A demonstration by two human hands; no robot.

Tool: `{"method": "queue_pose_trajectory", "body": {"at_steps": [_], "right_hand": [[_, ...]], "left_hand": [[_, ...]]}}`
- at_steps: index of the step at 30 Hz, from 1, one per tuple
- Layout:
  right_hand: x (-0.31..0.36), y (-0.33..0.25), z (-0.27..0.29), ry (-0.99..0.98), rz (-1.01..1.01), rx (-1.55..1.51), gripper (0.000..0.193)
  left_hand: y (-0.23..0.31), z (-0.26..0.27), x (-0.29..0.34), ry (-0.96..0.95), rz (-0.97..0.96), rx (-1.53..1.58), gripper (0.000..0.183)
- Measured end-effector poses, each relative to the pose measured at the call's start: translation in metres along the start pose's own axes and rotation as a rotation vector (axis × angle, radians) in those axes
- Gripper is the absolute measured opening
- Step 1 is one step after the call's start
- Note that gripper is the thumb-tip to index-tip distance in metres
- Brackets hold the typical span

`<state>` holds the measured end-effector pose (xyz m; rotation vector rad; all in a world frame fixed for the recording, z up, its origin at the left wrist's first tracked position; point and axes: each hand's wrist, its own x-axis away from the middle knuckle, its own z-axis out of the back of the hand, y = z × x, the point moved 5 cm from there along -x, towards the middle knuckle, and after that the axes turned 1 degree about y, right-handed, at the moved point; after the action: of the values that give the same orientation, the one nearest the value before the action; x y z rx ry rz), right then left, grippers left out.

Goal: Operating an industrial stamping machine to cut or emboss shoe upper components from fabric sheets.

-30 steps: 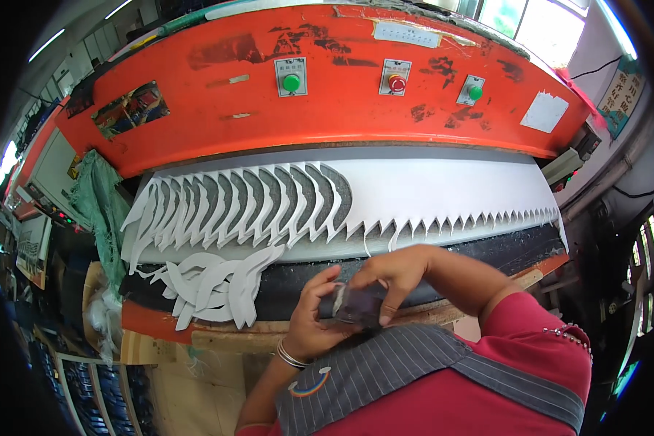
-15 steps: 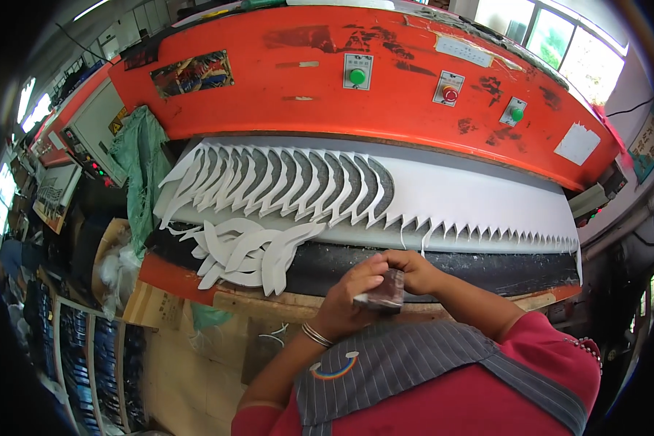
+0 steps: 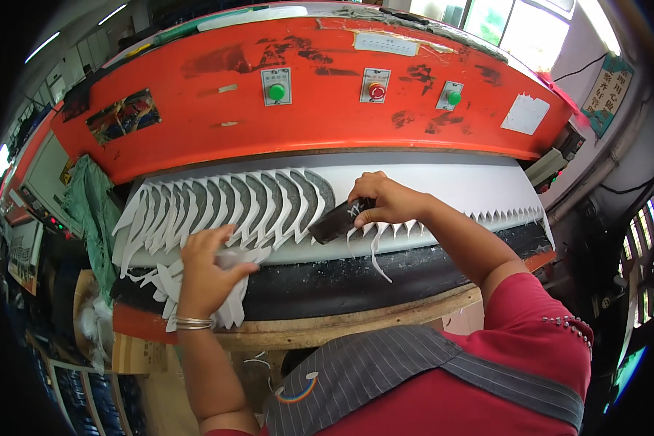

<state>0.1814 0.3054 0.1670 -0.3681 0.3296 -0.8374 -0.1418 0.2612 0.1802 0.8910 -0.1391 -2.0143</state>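
My right hand (image 3: 386, 200) grips a dark curved cutting die (image 3: 333, 221) and holds it down on the white sheet (image 3: 472, 190), at the end of a row of curved cut-out holes. My left hand (image 3: 205, 267) is closed on a pale cut piece (image 3: 234, 256) at the sheet's near edge. That hand is just above a pile of white cut pieces (image 3: 160, 282) that hangs over the black bed (image 3: 327, 282). A thin white offcut strip (image 3: 376, 256) dangles below the die.
The orange press head (image 3: 196, 123) looms over the sheet, carrying a green button (image 3: 276, 91), a red button (image 3: 376, 91) and another green button (image 3: 453, 97). A green cloth (image 3: 87, 211) hangs at the left. A wooden ledge (image 3: 341, 328) fronts the bed.
Both hands were together near my chest with the die. My right hand has carried the die up onto the sheet, and my left hand has gone left to the cut pieces.
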Motion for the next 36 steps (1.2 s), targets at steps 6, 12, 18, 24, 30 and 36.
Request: {"method": "queue_pose_trajectory", "body": {"at_steps": [6,12,18,24,30,36], "right_hand": [[0.044,0.08,-0.049,0.144,-0.087,0.43,0.031],[0.061,0.096,-0.079,0.259,-0.653,-0.183,0.045],[0.03,0.109,-0.08,0.222,-0.497,-0.287,0.042],[0.01,0.128,-0.074,0.229,-0.364,-0.294,0.042],[0.01,0.115,-0.074,0.211,-0.328,-0.299,0.039],[0.011,0.115,-0.074,0.202,-0.323,-0.285,0.037]], "left_hand": [[0.007,-0.12,-0.029,-0.177,0.024,0.24,0.038],[0.006,-0.237,-0.032,-0.253,0.127,0.089,0.042],[0.011,-0.251,-0.027,-0.286,0.123,0.042,0.047],[0.013,-0.239,-0.028,-0.191,0.067,0.061,0.049],[0.02,-0.233,-0.027,-0.164,0.097,0.065,0.046],[0.022,-0.229,-0.026,-0.127,0.075,0.06,0.045]]}}
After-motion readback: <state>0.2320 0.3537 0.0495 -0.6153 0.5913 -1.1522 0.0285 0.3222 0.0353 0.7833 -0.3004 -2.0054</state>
